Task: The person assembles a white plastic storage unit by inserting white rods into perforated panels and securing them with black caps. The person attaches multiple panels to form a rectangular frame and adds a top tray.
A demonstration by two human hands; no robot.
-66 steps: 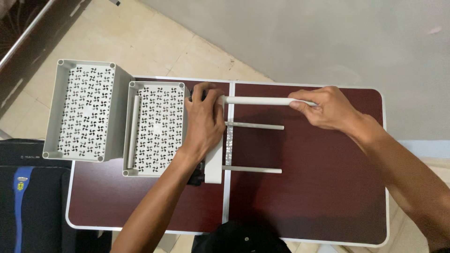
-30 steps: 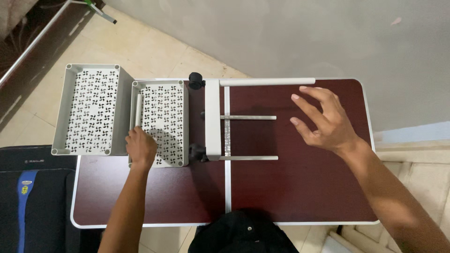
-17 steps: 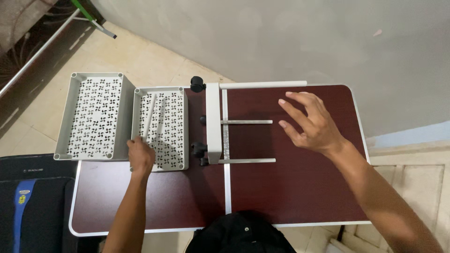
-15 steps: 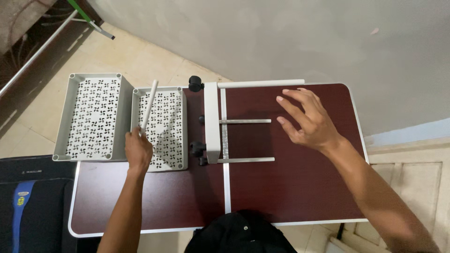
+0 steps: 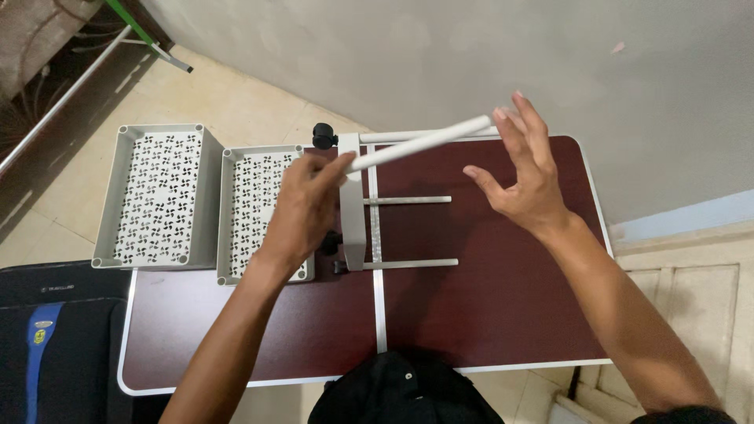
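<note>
My left hand (image 5: 302,208) grips one end of a white tube (image 5: 420,143) and holds it slanted up to the right above the table. My right hand (image 5: 522,173) is raised with fingers spread, right beside the tube's far end, holding nothing. Beneath them a white upright bar (image 5: 353,206) lies on the dark red folding table (image 5: 487,314). Three white tubes stick out of it to the right: one at the far edge (image 5: 393,137), a middle tube (image 5: 408,200) and a near tube (image 5: 412,264). Black caster wheels (image 5: 323,135) sit at the bar's left side.
Two white perforated trays stand side by side on the table's left end: the outer tray (image 5: 157,200) overhangs the edge, the inner tray (image 5: 255,196) lies under my left forearm. A black bag (image 5: 51,345) sits at lower left. A grey wall runs behind.
My left hand has lifted a white tube out of the inner tray and swung it up to the right over the bar. My right hand has risen toward its free end.
</note>
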